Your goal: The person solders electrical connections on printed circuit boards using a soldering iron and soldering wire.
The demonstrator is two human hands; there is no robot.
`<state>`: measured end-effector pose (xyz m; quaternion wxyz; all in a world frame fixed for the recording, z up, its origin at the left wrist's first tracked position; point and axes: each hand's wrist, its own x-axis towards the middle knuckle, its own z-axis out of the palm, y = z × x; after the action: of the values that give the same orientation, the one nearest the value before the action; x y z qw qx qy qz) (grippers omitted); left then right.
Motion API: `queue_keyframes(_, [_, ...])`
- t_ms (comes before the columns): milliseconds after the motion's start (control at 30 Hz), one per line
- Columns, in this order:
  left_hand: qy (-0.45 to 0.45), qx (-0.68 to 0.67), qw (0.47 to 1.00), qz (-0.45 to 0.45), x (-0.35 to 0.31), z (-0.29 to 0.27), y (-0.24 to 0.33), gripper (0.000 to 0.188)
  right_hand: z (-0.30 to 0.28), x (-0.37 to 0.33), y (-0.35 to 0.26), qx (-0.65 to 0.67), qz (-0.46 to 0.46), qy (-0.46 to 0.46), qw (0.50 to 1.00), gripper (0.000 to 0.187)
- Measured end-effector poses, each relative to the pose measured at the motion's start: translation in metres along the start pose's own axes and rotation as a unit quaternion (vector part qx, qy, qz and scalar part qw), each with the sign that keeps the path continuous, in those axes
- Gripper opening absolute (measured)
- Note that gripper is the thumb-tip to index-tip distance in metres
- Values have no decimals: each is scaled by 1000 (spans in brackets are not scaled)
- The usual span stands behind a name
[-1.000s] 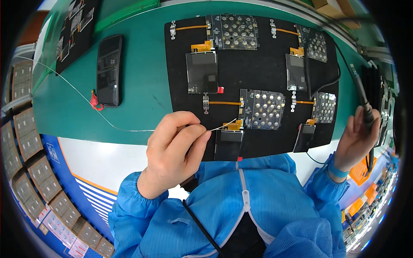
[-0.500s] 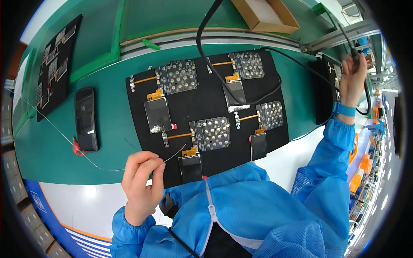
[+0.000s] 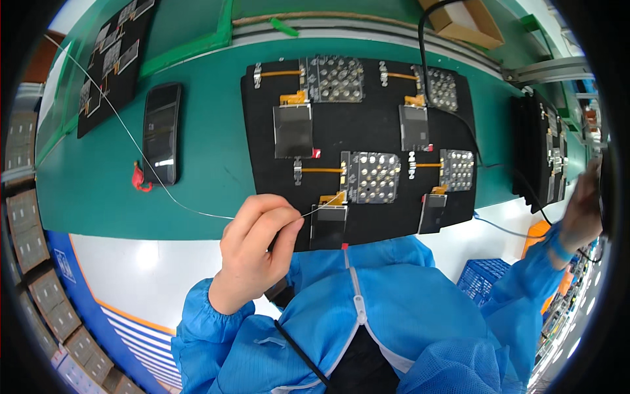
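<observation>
On my feed the left hand [image 3: 259, 246] pinches a thin silvery wire [image 3: 216, 217] between thumb and fingers. Its tip is at the orange connector [image 3: 333, 199], just right of that hand; I cannot tell whether they touch. Half a second ago, the tip sat over bare mat, left of that connector.

The right hand [image 3: 582, 207] is blurred at the far right edge, so I cannot tell its grip; earlier I saw it higher, around a dark handle.

Inward of the right sleeve I have a blue crate [image 3: 483, 276], its contents unclear to me; less of it showed before. Ahead and right of the left hand, the black mat [image 3: 354, 128] carries four assemblies, the nearest with a clear-dotted circuit board [image 3: 373, 177] and a small screen [image 3: 328, 225].

Beyond the left hand, to its left, a phone [image 3: 161, 134] lies on the green tabletop [image 3: 210, 118]. Just left of the right hand stand stacked dark mats [image 3: 538, 151] bearing more boards. Farthest ahead, between the hands, is an open cardboard box [image 3: 466, 23]; I cannot make out its contents.
</observation>
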<state>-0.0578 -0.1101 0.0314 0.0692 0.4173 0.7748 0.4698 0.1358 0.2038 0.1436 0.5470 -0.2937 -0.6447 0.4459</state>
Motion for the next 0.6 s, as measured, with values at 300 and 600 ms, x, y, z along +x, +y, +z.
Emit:
queue_keyframes(300, [-16,36,998,54,2,7,-7,17,68,-135,67,89,261,-314,909,22])
queue_keyframes(600, [-51,75,995,46,3,12,-8,20,72,-138,72,78,247,-356,898,22])
